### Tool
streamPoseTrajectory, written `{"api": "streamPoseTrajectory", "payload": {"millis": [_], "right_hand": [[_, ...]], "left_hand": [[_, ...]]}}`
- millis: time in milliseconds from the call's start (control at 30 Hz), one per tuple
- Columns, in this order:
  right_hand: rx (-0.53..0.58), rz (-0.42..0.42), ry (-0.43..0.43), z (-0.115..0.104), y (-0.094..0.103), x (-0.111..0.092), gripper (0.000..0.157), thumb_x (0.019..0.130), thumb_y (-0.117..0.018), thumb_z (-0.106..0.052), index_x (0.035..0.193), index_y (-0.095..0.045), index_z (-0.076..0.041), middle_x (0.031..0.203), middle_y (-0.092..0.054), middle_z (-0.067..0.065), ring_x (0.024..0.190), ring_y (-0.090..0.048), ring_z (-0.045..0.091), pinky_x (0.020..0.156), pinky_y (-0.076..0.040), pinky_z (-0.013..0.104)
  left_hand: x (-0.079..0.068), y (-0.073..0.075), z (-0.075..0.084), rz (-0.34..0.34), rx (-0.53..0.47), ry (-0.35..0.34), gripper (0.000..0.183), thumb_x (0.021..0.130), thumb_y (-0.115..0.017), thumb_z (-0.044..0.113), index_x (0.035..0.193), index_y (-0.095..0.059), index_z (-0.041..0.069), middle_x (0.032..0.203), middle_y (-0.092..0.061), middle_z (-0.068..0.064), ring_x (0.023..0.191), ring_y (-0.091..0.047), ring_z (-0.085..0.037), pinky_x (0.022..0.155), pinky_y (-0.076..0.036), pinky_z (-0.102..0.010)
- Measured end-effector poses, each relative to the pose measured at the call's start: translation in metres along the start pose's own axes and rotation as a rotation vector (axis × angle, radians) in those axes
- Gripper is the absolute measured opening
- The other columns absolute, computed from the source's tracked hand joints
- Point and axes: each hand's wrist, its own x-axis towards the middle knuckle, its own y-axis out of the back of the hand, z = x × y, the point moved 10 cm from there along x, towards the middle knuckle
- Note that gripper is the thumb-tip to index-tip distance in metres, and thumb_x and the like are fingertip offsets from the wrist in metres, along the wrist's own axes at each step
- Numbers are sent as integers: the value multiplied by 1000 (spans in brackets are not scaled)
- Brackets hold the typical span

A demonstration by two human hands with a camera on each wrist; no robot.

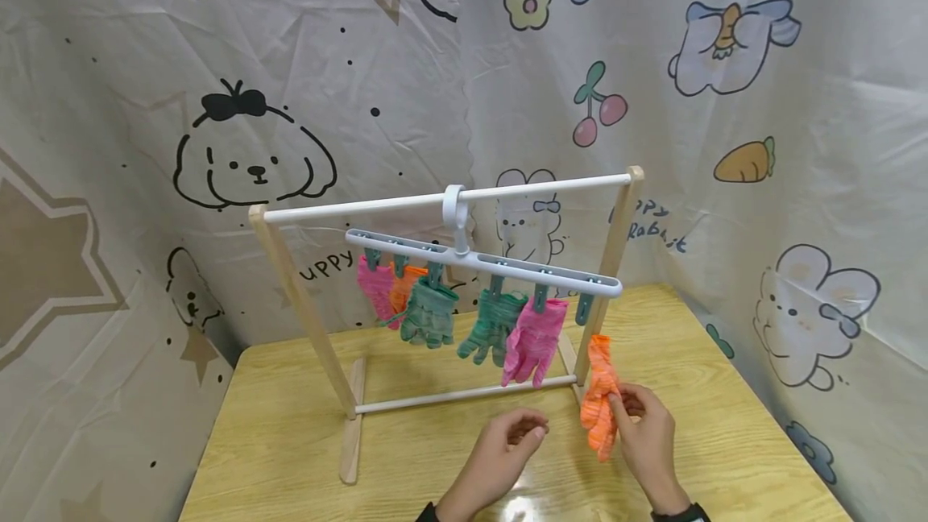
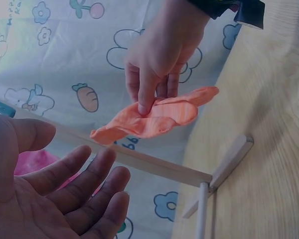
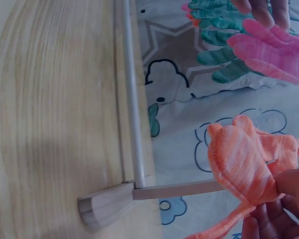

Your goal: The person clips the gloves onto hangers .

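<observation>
Between thumb and fingers, my right hand point(image 1: 645, 429) pinches a small orange knit glove point(image 1: 600, 401) near its middle, to the right of the rack's right post. My left hand point(image 1: 503, 453) is empty, its fingers loosely bent, just left of the orange glove; in the left wrist view its palm shows. A white hanger bar point(image 1: 507, 266) with grey-green clips hangs from the rack's top rod. The rightmost clip point(image 1: 583, 308) holds nothing. Beside it a pink glove point(image 1: 535, 341) hangs, then a green glove point(image 1: 495, 325). Left of the hook hangs another green glove point(image 1: 429, 314).
The wooden drying rack point(image 1: 300, 308) stands on a wood-grain table point(image 1: 283, 441), with a white lower rod point(image 1: 464, 395) between its feet. Further left on the bar hang a second pink glove point(image 1: 375, 284) and another orange glove point(image 1: 403, 288). A printed curtain point(image 1: 435, 103) surrounds the table's back and sides.
</observation>
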Motion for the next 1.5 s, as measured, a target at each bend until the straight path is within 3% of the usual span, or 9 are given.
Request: {"api": "streamPoseTrajectory", "payload": {"millis": [267,467,767,1000,1133,1333,1500], "right_hand": [[50,35,51,-16,7,0,15,80,-71,-8,92,-68,1,78,-65,6,66,-56,6,61,-44,9],[70,41,65,-24,10,0,14,80,-71,-9,91,-69,0,79,-65,5,67,-57,7,61,-44,10],[136,34,115,-39,10,1,13,80,-71,-8,91,-69,-2,79,-65,1,68,-58,5,62,-46,11],[152,29,139,-45,9,4,14,81,-70,-10,92,-69,-3,81,-66,1,69,-58,6,64,-46,12],[154,28,139,-49,9,5,14,81,-70,-11,92,-69,-3,81,-65,0,69,-58,7,63,-46,12],[172,32,152,-53,8,5,13,80,-71,-9,92,-69,-3,79,-65,0,68,-58,7,63,-46,12],[182,21,170,-56,6,4,14,81,-70,-10,92,-69,-3,80,-65,1,69,-58,6,63,-47,13]], "left_hand": [[8,4,18,-7,2,-21,32,96,-51,33,113,-65,11,107,-68,-5,94,-61,-6,81,-49,-29],[15,7,31,24,-2,-36,28,95,-52,31,115,-64,15,109,-66,1,95,-60,-7,83,-49,-32],[23,14,54,65,-30,-51,37,94,-53,30,128,-58,17,123,-61,0,102,-60,-13,83,-50,-33],[31,17,76,120,10,-122,43,93,-54,28,134,-54,14,129,-59,-2,113,-55,-13,95,-45,-35],[37,16,83,144,10,-137,45,94,-53,28,137,-50,18,132,-56,-1,119,-51,-13,97,-43,-37],[44,20,99,180,7,-211,50,95,-52,23,142,-43,11,141,-48,-5,129,-42,-16,102,-38,-36],[51,20,105,186,10,-208,52,95,-51,27,144,-41,13,142,-46,-5,129,-42,-16,103,-37,-34]]}}
